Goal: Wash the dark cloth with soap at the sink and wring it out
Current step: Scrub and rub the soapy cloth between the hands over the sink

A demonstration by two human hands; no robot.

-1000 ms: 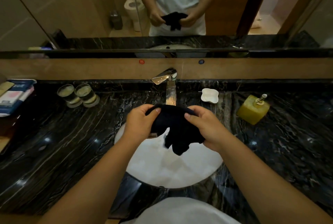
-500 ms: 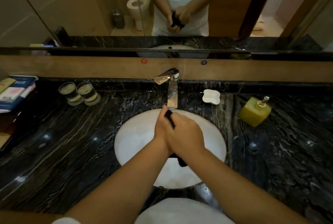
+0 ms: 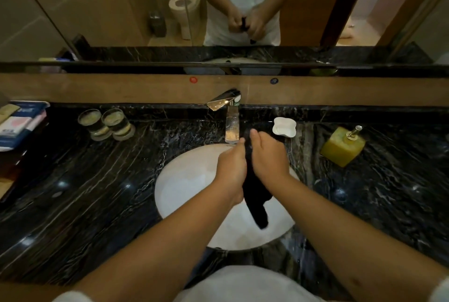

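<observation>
Since half a second ago, my hands have drawn slightly apart and shifted right, so more of the cloth (image 3: 252, 194) shows between them, its tail now hanging lower over the basin.

Nearest the camera: my white shirt at the bottom edge, then both forearms reaching forward over the sink (image 3: 184, 190), a white oval bowl set in a black veined counter (image 3: 92, 199).

Above the bowl: my left hand (image 3: 230, 168) and right hand (image 3: 267, 156) lie palm to palm with the cloth clamped between them. The fingers point away from me towards the tap; whether they curl round the cloth I cannot tell, since only the backs of the hands show. The cloth runs from near the fingertips back past the wrists, and its loose end dangles clear of the bowl's surface.

Just beyond the fingertips: a chrome tap (image 3: 230, 117), its spout over the far rim of the bowl.

Right of the tap: a small white dish (image 3: 284, 126), and further right a yellow soap bottle (image 3: 342, 146) with a pump top.

Left of the tap: two glasses (image 3: 107, 124) side by side on coasters; at the far left edge, a stack of packets (image 3: 19, 124).

Farthest: a wooden ledge and a mirror (image 3: 97, 10) reflecting my torso and both hands about the cloth.
</observation>
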